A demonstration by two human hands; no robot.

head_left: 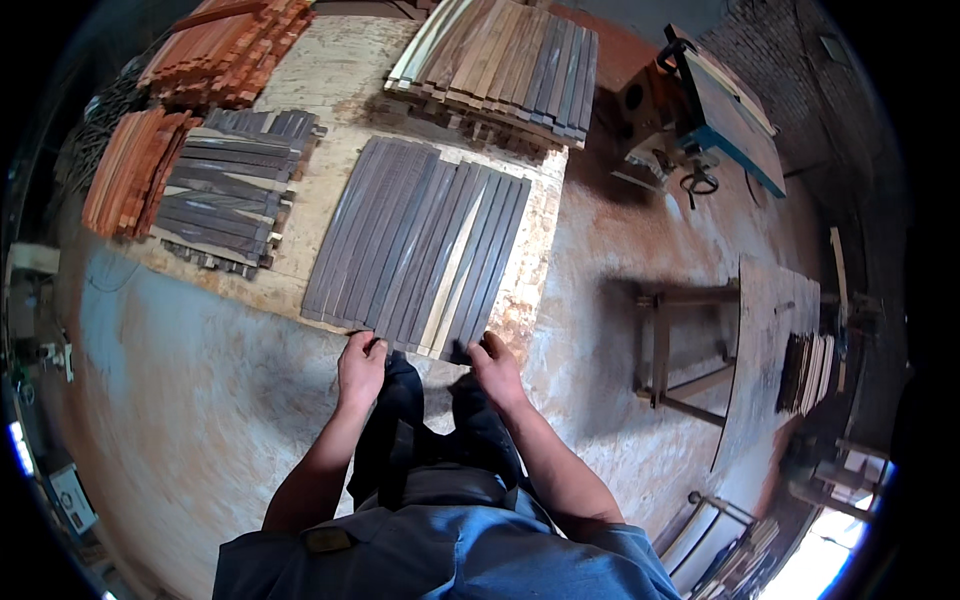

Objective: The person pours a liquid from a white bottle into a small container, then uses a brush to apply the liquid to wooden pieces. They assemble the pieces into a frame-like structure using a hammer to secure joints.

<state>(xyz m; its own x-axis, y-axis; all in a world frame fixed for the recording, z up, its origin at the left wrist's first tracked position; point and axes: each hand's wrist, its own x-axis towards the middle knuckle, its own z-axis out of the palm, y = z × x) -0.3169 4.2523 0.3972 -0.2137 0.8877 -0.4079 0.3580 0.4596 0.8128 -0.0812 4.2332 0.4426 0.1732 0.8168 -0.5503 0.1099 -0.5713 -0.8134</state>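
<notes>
A row of dark wooden strips (415, 240) lies side by side on the near part of a pale worktable, with a few cream-streaked ones toward its right side. At the row's near edge, my left hand (362, 366) is closed, fingers curled at the end of a strip left of the middle. My right hand (495, 368) is closed at the near right corner, thumb and fingers at the ends of the rightmost strips. The strips hide part of the fingertips of both hands.
The worktable (330, 60) also bears stacked brown strips (500, 65), a dark stack (225, 190) and reddish piles (225, 50). A machine with a handwheel (700, 180) stands far right. Nearer on the right, a board-topped stand (765, 330) holds more strips (806, 372).
</notes>
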